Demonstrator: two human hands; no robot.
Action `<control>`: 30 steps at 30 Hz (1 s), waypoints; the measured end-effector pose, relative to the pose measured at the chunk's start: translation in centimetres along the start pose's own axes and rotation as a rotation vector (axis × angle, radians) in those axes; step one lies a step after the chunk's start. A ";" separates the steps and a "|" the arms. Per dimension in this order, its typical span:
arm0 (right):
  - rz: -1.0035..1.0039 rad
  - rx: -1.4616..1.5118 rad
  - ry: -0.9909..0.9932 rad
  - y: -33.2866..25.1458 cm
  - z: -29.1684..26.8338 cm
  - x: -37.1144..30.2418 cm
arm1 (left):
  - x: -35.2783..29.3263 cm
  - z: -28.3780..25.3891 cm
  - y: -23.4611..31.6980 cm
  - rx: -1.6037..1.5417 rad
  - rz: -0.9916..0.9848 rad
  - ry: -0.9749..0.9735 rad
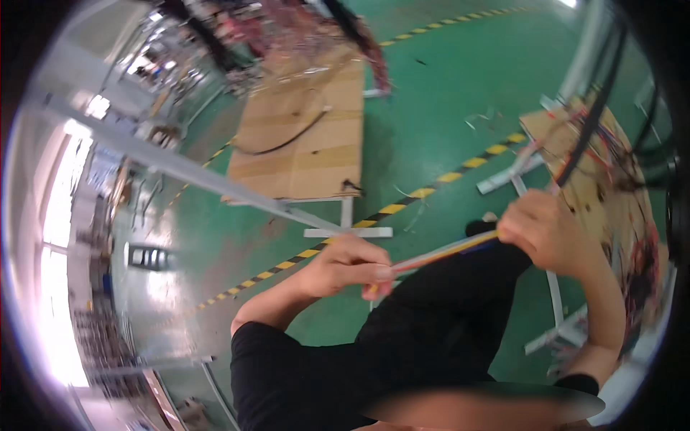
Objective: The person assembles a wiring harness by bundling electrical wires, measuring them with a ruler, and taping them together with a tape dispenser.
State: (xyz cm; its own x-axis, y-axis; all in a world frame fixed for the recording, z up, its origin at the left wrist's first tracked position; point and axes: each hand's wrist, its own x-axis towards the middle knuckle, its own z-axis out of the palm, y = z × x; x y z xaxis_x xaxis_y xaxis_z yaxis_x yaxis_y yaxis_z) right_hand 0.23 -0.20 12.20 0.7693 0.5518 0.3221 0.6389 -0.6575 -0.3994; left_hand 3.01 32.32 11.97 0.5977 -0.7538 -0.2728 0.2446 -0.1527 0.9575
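A thin bundle of wires (pixel 447 251), white, yellow and orange-red, runs taut between my two hands in front of my body. My left hand (pixel 353 267) pinches its left end between thumb and fingers; a bit of yellow shows below the thumb. Higher and to the right, my right hand (pixel 540 228) is closed in a fist around the other end. Behind the bundle are my dark-clothed legs. Past my right hand, whether the wires carry on is hidden by the fingers.
A cardboard-covered board (pixel 298 136) on a white metal stand lies ahead, with a black cable (pixel 291 141) on it. At the right, another board (pixel 575 158) bears tangled wires. A white metal bar (pixel 194 172) slants across the left. Yellow-black tape (pixel 424 192) marks the green floor.
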 end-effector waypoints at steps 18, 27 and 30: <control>-0.035 -0.087 -0.099 2.8 -2.8 -2.1 | 1.3 -1.5 -2.9 -0.191 0.129 -0.074; -0.066 -0.118 -0.023 2.5 -2.1 -1.7 | 1.6 -1.7 -3.0 -0.164 0.070 0.051; -0.080 -0.165 -0.010 2.3 -2.4 -1.6 | 1.6 -2.4 -2.8 -0.172 0.031 -0.084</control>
State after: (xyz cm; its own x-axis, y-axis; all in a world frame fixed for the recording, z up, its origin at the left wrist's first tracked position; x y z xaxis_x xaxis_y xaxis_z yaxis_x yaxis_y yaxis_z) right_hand 0.52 -3.85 12.85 0.7162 0.6104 0.3384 0.6915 -0.6862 -0.2258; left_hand 5.14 33.12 8.58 0.5428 -0.8085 -0.2275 0.3580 -0.0223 0.9334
